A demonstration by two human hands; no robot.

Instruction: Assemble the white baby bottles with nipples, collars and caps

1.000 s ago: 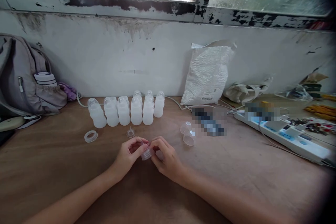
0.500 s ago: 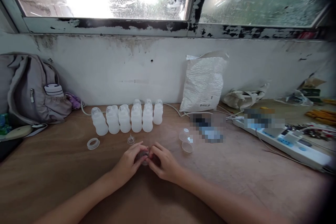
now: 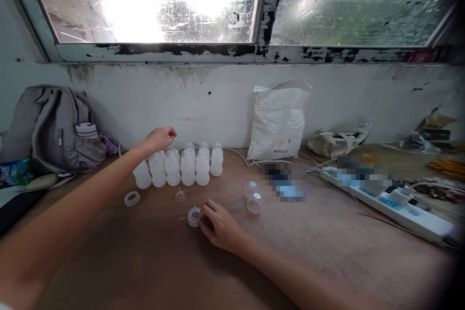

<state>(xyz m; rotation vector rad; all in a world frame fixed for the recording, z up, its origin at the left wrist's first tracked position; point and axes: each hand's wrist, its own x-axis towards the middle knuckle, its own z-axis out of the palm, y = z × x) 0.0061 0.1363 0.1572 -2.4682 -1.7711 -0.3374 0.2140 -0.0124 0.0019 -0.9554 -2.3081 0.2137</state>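
My right hand (image 3: 220,225) is closed at the edge of a clear ring with a nipple (image 3: 193,216), pinching it just above the table. Over the back of the bottle group, my left hand (image 3: 160,138) hangs in the air with its fingers curled; whether anything is in them is hidden. Below it, several frosted white bottles (image 3: 173,168) with clear tops stand in rows. A loose clear nipple (image 3: 180,194) sits in front of them, and a translucent ring (image 3: 131,198) lies to the left. Two clear caps (image 3: 254,205) lie right of my right hand.
A grey backpack (image 3: 54,131) leans at the left wall. A white plastic package (image 3: 278,123) stands against the back wall. At the right lie a power strip (image 3: 385,203), cables and a white bag (image 3: 337,140).
My left hand has let go of the clear ring piece and moved up and left, above the bottles. My right hand stays with the piece. The view has tilted up slightly.
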